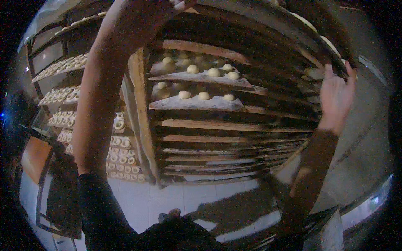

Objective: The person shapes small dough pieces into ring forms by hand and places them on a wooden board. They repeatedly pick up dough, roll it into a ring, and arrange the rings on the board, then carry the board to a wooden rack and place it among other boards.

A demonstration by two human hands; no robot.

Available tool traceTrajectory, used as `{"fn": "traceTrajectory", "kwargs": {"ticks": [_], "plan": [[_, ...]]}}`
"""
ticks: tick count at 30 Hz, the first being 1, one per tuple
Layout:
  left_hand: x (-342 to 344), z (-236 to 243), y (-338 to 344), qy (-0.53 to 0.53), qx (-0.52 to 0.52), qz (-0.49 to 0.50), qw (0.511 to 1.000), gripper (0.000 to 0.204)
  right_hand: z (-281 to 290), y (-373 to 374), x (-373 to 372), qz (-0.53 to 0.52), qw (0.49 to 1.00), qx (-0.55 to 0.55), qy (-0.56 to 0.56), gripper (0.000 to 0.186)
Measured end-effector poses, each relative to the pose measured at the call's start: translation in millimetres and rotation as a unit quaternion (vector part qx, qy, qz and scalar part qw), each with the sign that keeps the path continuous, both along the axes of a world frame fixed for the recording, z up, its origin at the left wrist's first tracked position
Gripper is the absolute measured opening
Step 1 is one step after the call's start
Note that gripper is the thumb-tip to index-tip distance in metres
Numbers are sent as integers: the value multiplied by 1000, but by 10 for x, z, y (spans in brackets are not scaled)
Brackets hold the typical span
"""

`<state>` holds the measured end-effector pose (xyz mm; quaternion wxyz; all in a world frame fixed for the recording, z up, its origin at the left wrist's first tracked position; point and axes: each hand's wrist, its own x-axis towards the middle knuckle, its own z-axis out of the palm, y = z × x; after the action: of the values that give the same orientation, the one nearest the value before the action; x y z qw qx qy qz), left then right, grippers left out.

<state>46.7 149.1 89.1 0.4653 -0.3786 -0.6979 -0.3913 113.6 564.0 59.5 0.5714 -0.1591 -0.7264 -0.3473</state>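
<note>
Both my arms are raised in front of a wooden rack. My left hand (pixel 179 4) is mostly cut off by the top edge; the few fingers that show curl at the near end of a raised wooden board (pixel 247 17). At the upper right, my right hand (pixel 336 94) grips the dim far end of that board, thumb and fingers closed about its edge. Pale dough pieces (pixel 305 21) show along the board's upper side. Below it, round dough balls (pixel 214 72) sit on floured boards (pixel 197 102) in the rack.
The wooden rack (pixel 144 117) has several slatted levels. Left of it, another rack holds rows of ring-shaped dough pieces (pixel 63 95). A grey wall (pixel 364 138) stands close on the right. Pale floor tiles (pixel 167 201) lie below, with my shadow across them.
</note>
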Motion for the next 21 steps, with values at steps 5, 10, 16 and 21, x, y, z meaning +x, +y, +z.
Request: {"fn": "traceTrajectory", "kwargs": {"ticks": [5, 10, 16, 21], "plan": [[-98, 83, -47, -74, -53, 50, 995, 50, 5, 41, -742, 187, 980, -61, 40, 27], [-322, 145, -128, -103, -75, 96, 987, 58, 65, -287, -1445, 785, 457, -416, 49, 40], [-975, 81, -224, -162, 110, -102, 975, 46, 90, -353, -2142, 835, 380, -392, 67, 34], [-1582, 36, -303, -218, 263, -324, 882, 45, 75, -171, -2625, 729, 617, -294, 31, 35]]}}
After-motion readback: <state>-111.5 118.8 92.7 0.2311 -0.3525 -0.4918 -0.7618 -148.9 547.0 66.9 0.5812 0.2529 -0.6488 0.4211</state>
